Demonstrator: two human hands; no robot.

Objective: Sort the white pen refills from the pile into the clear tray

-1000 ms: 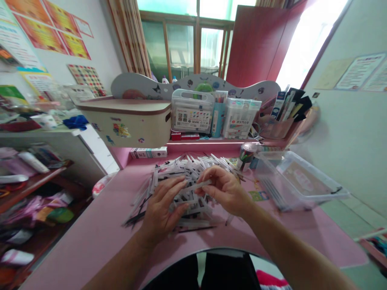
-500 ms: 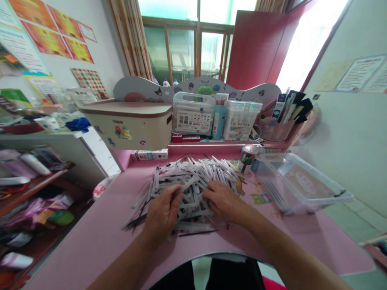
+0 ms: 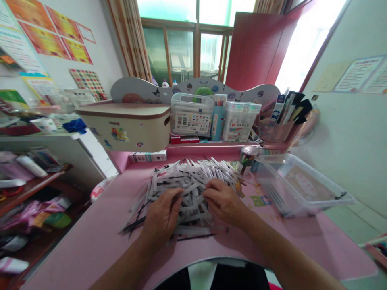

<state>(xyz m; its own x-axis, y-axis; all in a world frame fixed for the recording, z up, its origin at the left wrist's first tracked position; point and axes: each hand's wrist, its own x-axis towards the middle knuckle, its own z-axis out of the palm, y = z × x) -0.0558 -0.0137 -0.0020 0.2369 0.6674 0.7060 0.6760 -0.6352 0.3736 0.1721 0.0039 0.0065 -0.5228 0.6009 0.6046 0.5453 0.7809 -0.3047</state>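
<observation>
On the pink desk lies a heaped pile of translucent white pen barrels (image 3: pixel 193 203), mixed with thin black rods (image 3: pixel 133 225) that look like pen refills. White pens (image 3: pixel 219 168) lie side by side at the back of the heap. Over its left front, my left hand (image 3: pixel 161 213) pinches one pale pen barrel (image 3: pixel 190 188) between thumb and fingers, and the barrel slants toward my other hand. My right hand (image 3: pixel 225 201) is closed at the right side of the pile, fingertips together; what it grips, if anything, is hidden.
A clear plastic bin (image 3: pixel 305 193) stands at the right, with a clear jar of pens (image 3: pixel 248 159) left of it. On the back shelf are a cream lidded box (image 3: pixel 130 129), a marker case (image 3: pixel 192 117) and a pink pen holder (image 3: pixel 275 131). The desk's front edge (image 3: pixel 223 259) curves inward.
The view has shifted slightly. My right hand's fingers have curled downward a little, while my left hand keeps nearly the same place with the barrel.
</observation>
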